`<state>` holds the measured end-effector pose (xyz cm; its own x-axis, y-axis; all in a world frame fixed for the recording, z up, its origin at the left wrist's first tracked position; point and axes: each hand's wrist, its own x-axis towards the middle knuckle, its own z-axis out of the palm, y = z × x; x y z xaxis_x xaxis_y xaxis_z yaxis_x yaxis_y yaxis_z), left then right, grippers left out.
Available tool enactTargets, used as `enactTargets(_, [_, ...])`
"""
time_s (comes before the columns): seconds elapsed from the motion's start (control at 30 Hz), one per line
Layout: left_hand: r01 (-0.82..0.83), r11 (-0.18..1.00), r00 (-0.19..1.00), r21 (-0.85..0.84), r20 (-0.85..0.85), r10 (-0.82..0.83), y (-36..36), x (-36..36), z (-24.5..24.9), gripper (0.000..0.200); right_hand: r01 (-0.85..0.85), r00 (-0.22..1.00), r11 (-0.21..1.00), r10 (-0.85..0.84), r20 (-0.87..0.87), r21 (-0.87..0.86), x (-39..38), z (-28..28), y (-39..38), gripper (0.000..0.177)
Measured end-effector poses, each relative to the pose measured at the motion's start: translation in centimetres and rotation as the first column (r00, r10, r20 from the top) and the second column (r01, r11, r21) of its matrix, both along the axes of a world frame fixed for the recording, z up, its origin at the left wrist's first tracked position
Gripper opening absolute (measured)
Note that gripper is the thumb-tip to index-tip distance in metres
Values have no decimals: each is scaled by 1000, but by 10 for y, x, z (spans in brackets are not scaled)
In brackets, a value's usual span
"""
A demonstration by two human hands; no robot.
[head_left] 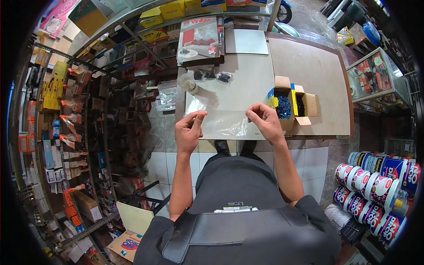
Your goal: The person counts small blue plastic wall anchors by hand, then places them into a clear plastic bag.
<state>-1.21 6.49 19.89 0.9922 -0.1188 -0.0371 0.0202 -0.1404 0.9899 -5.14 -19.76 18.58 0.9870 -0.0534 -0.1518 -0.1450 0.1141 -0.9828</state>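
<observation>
A clear plastic bag (227, 124) is stretched between my two hands just over the near edge of the table. My left hand (189, 132) pinches its left end between thumb and fingers. At the other end, my right hand (266, 123) has its fingertips pressed together on the plastic. Right of that hand stands an open box of blue small parts (283, 107), perhaps screws or wall plugs. Beside it is another open cardboard box (312, 105) with dark contents. Beyond my left hand are a clear tub (190, 85) and small bags of black pieces (224, 77).
A Vinilex box (198, 42) and a pale flat panel (247, 42) lie on the table's far side. More plastic bags (166, 95) lie at the left. Stocked shelves (66, 132) line the left, and stacked paint tubs (366, 185) stand at the right.
</observation>
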Motion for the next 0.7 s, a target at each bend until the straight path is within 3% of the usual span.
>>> enactTargets(0.13, [-13,1000,1000,-18,5,13,-2,-1,0,28,2,1000,1000,-2,-18,-10,1,1,2,17])
enactTargets(0.23, [-27,999,1000,-37,1,27,0,-1,1,28,35,999,989,-33,-14,141,1,0,5,19])
enactTargets(0.3, [-43,998,999,-41,19,43,1,0,0,27,2,992,973,26,-120,229,-1,7,5,21])
enactTargets(0.53, [-43,999,999,-18,2,43,4,2,-4,31,-73,996,987,80,-37,143,-3,-8,6,20])
enactTargets(0.7, [58,998,996,21,-66,-56,7,4,-5,40,30,996,996,-22,-87,83,-2,-10,8,17])
